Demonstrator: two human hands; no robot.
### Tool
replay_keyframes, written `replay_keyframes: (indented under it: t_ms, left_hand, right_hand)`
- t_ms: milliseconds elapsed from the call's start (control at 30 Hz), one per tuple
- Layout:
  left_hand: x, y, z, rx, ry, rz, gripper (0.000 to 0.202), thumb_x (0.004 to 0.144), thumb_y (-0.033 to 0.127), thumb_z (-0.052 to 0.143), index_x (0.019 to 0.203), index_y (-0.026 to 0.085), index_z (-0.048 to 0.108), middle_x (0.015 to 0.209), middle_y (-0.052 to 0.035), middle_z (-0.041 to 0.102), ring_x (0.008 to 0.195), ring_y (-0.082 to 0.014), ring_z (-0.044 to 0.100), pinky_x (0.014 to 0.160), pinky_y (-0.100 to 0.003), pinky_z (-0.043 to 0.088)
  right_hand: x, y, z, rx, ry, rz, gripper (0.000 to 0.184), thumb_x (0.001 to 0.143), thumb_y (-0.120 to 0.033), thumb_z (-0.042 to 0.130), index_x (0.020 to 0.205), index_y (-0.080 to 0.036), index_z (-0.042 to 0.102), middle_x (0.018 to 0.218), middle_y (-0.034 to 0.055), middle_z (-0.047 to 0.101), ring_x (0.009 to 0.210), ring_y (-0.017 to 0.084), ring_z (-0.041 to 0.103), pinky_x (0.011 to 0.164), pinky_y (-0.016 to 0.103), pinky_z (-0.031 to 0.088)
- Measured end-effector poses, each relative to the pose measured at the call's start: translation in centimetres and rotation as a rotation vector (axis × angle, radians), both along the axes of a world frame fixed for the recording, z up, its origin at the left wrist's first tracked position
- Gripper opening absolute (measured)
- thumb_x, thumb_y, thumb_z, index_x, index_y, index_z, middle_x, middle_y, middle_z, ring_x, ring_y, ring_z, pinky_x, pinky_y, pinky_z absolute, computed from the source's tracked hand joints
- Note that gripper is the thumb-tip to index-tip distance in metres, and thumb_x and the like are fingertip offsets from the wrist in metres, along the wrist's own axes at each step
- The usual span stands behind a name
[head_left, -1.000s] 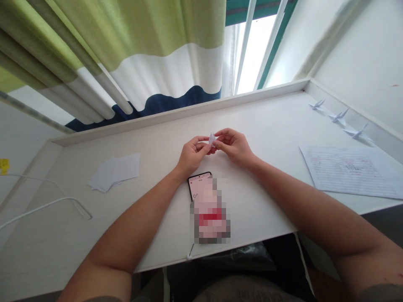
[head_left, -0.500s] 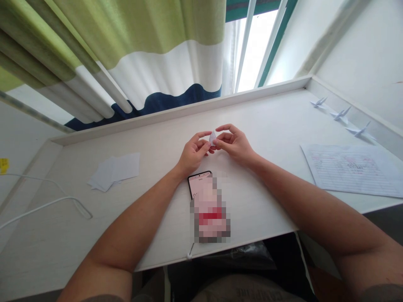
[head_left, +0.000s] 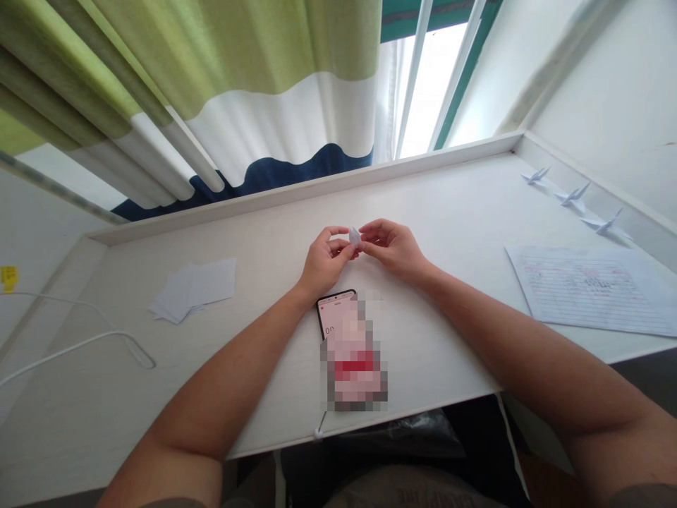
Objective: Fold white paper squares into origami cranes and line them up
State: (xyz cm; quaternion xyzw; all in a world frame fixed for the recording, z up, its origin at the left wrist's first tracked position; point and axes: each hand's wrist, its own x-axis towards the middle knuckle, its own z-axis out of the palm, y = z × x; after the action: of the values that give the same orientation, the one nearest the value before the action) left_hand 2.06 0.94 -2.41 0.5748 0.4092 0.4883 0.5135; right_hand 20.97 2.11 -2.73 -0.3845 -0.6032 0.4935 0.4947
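A small piece of folded white paper [head_left: 354, 237] stands between my two hands, above the middle of the desk. My left hand [head_left: 328, 257] pinches its left side with thumb and fingers. From the right, my right hand [head_left: 392, 247] grips its lower right edge between thumb and fingers. The fingertips partly cover the paper, so its full shape is hidden. Just below my hands lies a phone [head_left: 338, 310] with a pink screen, its lower part blurred out.
Three folded paper cranes [head_left: 574, 195] stand in a row along the right wall. Nearer lies a lined, written sheet stack [head_left: 587, 289]. Loose white paper sheets [head_left: 211, 279] are at left, beside a white cable [head_left: 127, 333]. A raised rim [head_left: 254, 204] runs along the desk's back.
The folded paper has shifted slightly left and down and turned a little. My right-hand fingers have drawn closer together around it. The view has moved slightly.
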Motion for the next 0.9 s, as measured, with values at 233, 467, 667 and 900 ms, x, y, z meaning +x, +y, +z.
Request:
replay_keyframes:
  t_ms: [233, 467, 667, 900]
  left_hand:
    - [-0.05, -0.02, 0.01, 0.013, -0.01, -0.014, 0.048, 0.084, 0.043, 0.088, 0.112, 0.023, 0.054, 0.081, 0.0005, 0.077, 0.077, -0.0165, 0.077, 0.083, -0.032, 0.059]
    - [0.05, 0.02, -0.36, 0.065, 0.003, 0.006, 0.046, 0.085, 0.042, 0.088, 0.112, 0.023, 0.056, 0.079, 0.0016, 0.076, 0.079, -0.0162, 0.077, 0.081, -0.031, 0.059]
    - [-0.21, 0.44, -0.65, 0.084, 0.026, 0.036, 0.041, 0.085, 0.043, 0.088, 0.114, 0.019, 0.071, 0.089, -0.0038, 0.08, 0.083, -0.0166, 0.075, 0.083, -0.031, 0.058]
    - [-0.24, 0.21, -0.06, 0.077, 0.054, 0.054, 0.036, 0.083, 0.039, 0.089, 0.109, 0.02, 0.073, 0.084, -0.0011, 0.077, 0.079, -0.0142, 0.071, 0.074, -0.027, 0.054]
  right_hand:
    - [-0.06, -0.32, 0.36, 0.056, -0.055, 0.015, 0.043, 0.083, -0.058, 0.085, 0.105, -0.022, 0.075, 0.095, 0.0074, 0.082, 0.088, 0.024, 0.078, 0.094, 0.052, 0.062]
    - [-0.15, -0.28, 0.5, 0.051, -0.019, 0.0, 0.043, 0.081, -0.052, 0.088, 0.104, -0.022, 0.067, 0.086, 0.0043, 0.079, 0.083, 0.023, 0.077, 0.088, 0.047, 0.062]
    - [-0.01, -0.28, 0.72, 0.211, -0.183, -0.098, 0.022, 0.089, -0.044, 0.08, 0.092, -0.022, 0.077, 0.098, 0.0072, 0.08, 0.094, 0.024, 0.075, 0.088, 0.046, 0.061]
    - [-0.09, -0.47, 0.85, 0.085, -0.122, -0.02, 0.031, 0.093, -0.051, 0.074, 0.093, -0.02, 0.08, 0.096, 0.0066, 0.082, 0.089, 0.021, 0.073, 0.082, 0.039, 0.058]
